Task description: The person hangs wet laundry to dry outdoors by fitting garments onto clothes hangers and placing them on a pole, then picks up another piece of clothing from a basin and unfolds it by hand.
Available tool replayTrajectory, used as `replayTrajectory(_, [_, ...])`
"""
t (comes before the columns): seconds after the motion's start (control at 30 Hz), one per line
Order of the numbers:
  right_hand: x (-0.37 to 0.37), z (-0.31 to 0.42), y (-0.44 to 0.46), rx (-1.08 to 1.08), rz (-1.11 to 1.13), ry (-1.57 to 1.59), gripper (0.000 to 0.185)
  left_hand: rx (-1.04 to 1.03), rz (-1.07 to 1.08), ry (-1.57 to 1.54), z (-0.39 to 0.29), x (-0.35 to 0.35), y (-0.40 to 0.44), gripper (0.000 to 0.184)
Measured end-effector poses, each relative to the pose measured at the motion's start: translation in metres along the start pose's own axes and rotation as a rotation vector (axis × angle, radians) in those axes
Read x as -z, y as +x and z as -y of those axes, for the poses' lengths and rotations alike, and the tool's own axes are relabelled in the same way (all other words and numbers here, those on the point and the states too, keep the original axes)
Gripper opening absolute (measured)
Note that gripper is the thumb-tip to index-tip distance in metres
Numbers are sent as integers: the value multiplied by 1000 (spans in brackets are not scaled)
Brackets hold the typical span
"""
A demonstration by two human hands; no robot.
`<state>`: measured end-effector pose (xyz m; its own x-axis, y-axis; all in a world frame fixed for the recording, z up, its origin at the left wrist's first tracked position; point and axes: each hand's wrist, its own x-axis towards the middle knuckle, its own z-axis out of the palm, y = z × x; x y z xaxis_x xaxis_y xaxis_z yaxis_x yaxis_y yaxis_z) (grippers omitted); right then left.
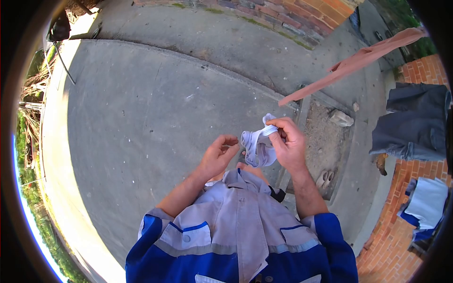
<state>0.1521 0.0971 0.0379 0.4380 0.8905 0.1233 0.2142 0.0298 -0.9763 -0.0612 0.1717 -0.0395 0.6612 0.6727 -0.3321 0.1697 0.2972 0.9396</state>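
Note:
A small white cloth (pixel 257 147) hangs bunched in front of my chest, its folds drooping below the fingers. My right hand (pixel 289 144) pinches its upper edge between thumb and fingers. Just left of the cloth is my left hand (pixel 221 153), fingers curled with a gap between thumb and forefinger, and nothing shows in it. A small space separates it from the cloth's left edge. The grey and blue jacket (pixel 240 236) I wear fills the bottom of the view.
A long pink cloth (pixel 351 63) stretches across the upper right. Dark trousers (pixel 413 123) and a light blue garment (pixel 427 203) hang by the brick wall (pixel 394 226). Pale shoes (pixel 324 179) and a stone block (pixel 341 118) lie on the sandy patch (pixel 323 141).

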Motion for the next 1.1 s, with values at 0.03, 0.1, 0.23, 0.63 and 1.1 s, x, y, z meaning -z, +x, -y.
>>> replayTrajectory(0.03, [-5, 2, 0, -25, 6, 7, 15, -105, 7, 22, -24, -7, -1, 31])
replayTrajectory(0.1, [-8, -4, -2, 5, 28, -61, 17, -330, 24, 335, -53, -22, 3, 32])
replayTrajectory(0.23, [-11, -3, -1, 0, 81, -94, 25, -225, 58, 210, -40, -24, 24, 17])
replayTrajectory(0.63, [97, -48, -18, -633, 39, -2, 33, -44, -337, -608, -68, 77, 19, 14])
replayTrajectory(1.1, [60, -6, -6, -362, -8, 480, 23, -113, -271, -212, 3, 57, 28, 35])
